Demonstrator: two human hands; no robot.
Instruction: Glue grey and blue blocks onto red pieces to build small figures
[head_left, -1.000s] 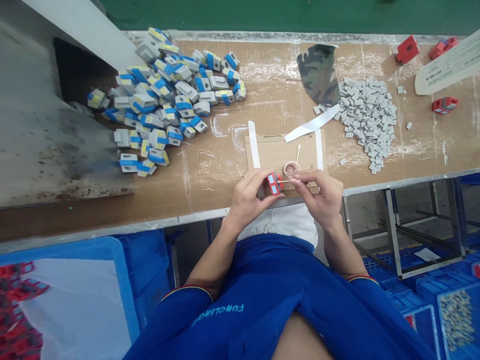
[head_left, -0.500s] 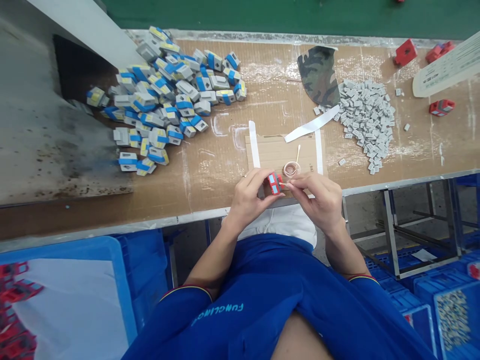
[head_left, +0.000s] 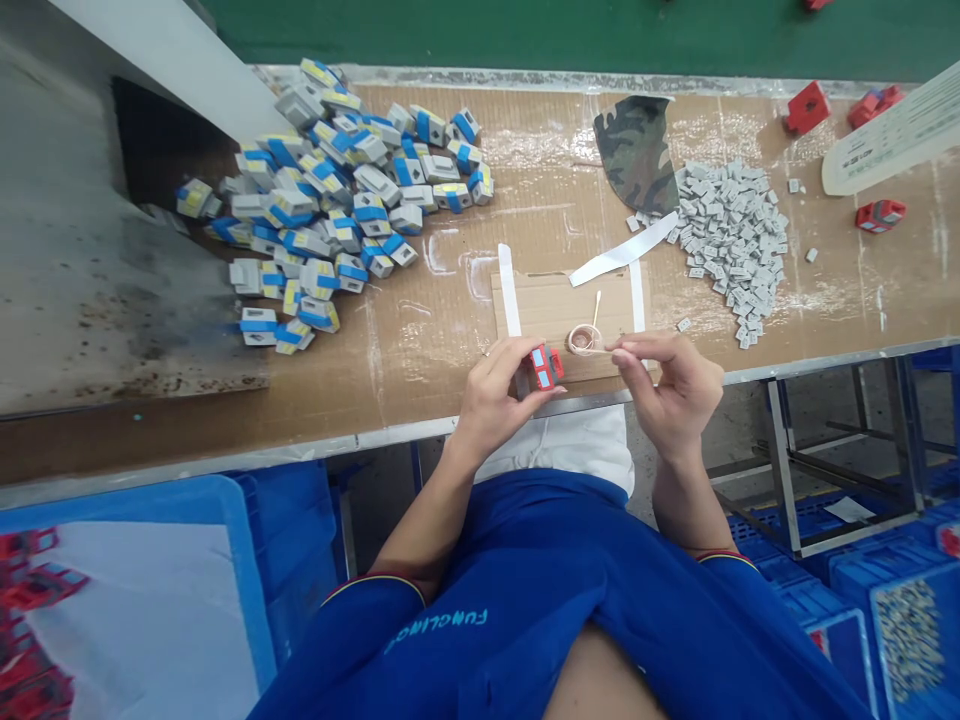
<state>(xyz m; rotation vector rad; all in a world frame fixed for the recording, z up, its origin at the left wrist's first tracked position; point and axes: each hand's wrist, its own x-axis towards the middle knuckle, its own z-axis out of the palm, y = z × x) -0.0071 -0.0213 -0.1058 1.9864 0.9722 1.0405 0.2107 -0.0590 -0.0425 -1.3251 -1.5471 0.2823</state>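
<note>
Left hand: a red block with light-blue panels is being held in a narrow grip between thumb and fingers, over the near end of the cardboard sheet.
Right hand: a narrow pinch is being made by thumb and forefinger, just beside the pale coiled ring; whether anything thin is being held cannot be told.
Cardboard: the ring and a cotton swab are being carried on it, with a white strip lying across its far edge.
Surroundings: a heap of blue-and-grey blocks is being left at the left, small grey pieces at the right.
Drop risk: the red block could be lost over the bench edge if the narrow grip is loosened.
Knock risk: the ring or swab could be shifted if the right hand is moved carelessly.
Spill risk: heap blocks could be slid into the dark opening if nudged.
</note>
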